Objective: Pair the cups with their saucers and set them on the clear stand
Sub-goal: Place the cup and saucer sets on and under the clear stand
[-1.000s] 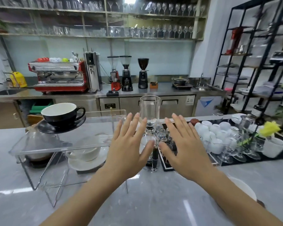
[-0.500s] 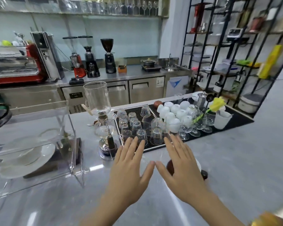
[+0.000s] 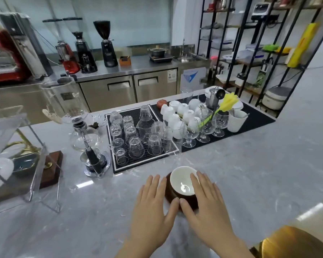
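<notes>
My left hand (image 3: 153, 207) and right hand (image 3: 209, 207), both flat and released, flank 1 brown cup (image 3: 183, 185) near me.

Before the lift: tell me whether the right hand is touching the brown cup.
Cannot tell. In the head view the right hand overlaps the brown cup with straight fingers, but neither contact nor a gap shows plainly.
</notes>
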